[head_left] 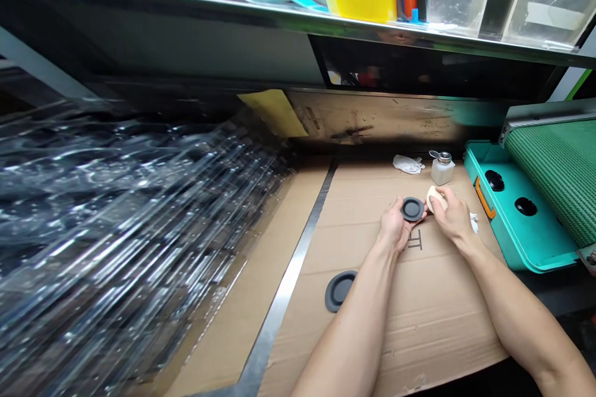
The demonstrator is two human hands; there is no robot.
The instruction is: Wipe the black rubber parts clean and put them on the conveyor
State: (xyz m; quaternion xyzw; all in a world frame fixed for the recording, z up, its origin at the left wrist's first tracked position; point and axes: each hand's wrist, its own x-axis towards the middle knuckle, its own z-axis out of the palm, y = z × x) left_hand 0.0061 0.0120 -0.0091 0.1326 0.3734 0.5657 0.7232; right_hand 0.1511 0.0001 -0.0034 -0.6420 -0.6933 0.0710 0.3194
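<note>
My left hand (395,226) grips a small round dark grey disc (412,208) and holds it up above the cardboard-covered bench (433,304). My right hand (451,216) is closed on a cream-coloured pad or cloth (434,198), held right beside the disc's edge. A second, larger dark grey disc (339,290) lies flat on the cardboard near my left forearm.
A small dispenser bottle (442,169) and a crumpled white cloth (408,164) sit at the back of the bench. A teal tray (516,217) with two dark discs adjoins a green conveyor belt (556,167) on the right. Stacked clear plastic trays (121,236) fill the left. A shelf (279,12) overhead holds coloured plastic items.
</note>
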